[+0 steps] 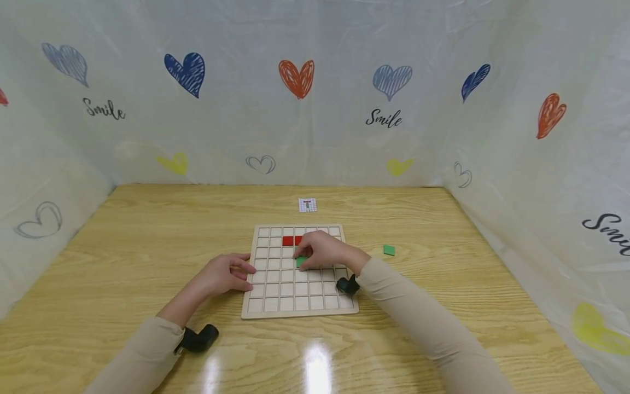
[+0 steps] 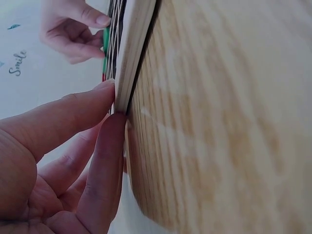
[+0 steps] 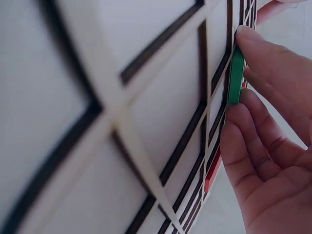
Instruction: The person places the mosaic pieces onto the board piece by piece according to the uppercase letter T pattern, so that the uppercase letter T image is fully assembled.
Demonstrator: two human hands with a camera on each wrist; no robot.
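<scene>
A wooden grid board (image 1: 280, 316) lies flat on the table. My left hand (image 1: 221, 275) is at its left edge, fingers loosely bent. In the left wrist view, fingertips (image 2: 108, 87) touch the board's side. My right hand (image 1: 322, 251) is over the board's upper middle and pinches a green square tile (image 1: 301, 262) between thumb and fingers. In the right wrist view the green tile (image 3: 236, 75) stands close against the grid. Red tiles (image 1: 287, 241) sit in the second row; my right hand hides part of that row.
Another green tile (image 1: 389, 250) lies on the table right of the board. Behind the board is a small printed pattern card (image 1: 307, 205) with a T-shaped figure. A white curtain (image 1: 339, 137) with hearts and lettering surrounds the wooden table (image 1: 197, 219) at the back and sides.
</scene>
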